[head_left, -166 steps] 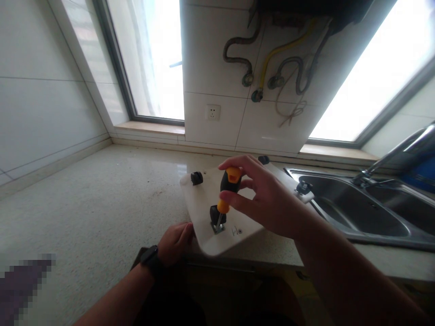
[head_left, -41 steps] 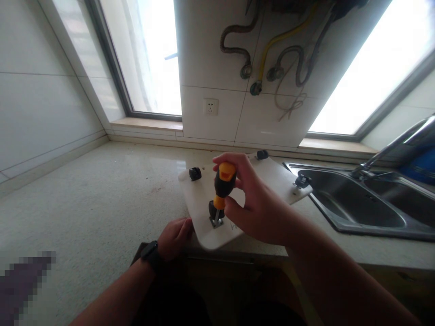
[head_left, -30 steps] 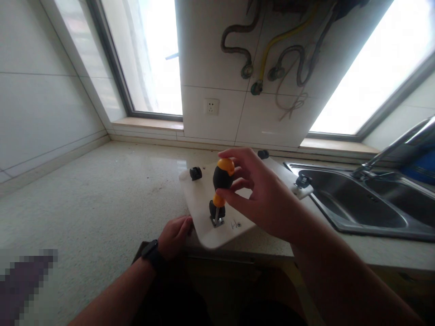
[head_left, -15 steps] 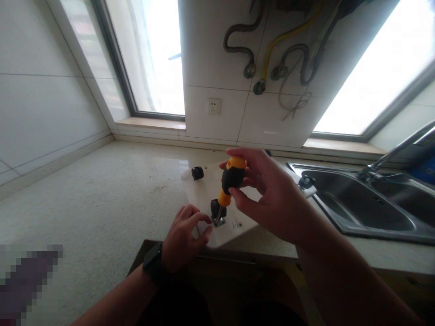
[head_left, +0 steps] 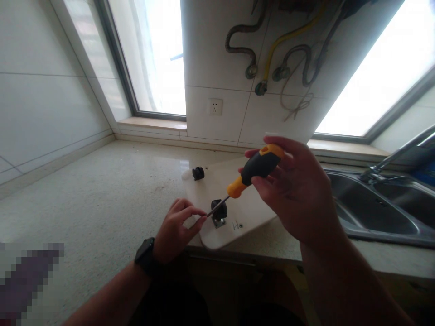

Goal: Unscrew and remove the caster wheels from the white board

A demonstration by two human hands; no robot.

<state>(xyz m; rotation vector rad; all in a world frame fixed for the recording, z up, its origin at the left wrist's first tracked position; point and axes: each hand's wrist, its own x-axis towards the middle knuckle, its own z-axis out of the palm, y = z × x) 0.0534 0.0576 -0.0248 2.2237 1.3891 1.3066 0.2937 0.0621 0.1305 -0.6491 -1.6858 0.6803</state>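
My right hand (head_left: 299, 190) grips a stubby screwdriver (head_left: 253, 170) with a black and orange handle, tilted so its metal tip points down-left. My left hand (head_left: 178, 228), with a dark watch on the wrist, pinches thumb and fingers right at that tip; anything between them is too small to see. Just behind the tip stands a small black caster wheel (head_left: 219, 212) on a metal bracket, fixed to a white board (head_left: 244, 213) lying on the counter. A second caster (head_left: 197, 173) sits at the board's far left corner.
The speckled stone counter (head_left: 102, 203) spreads to the left. A steel sink (head_left: 384, 208) with a faucet (head_left: 397, 154) lies to the right. Behind are tiled walls, a socket (head_left: 215, 107), hoses and two bright windows. The board overhangs the counter's front edge.
The screwdriver has lifted off the caster bracket and tilted from upright to slanting right. My left hand left the board's edge and came up to pinch at the tip.
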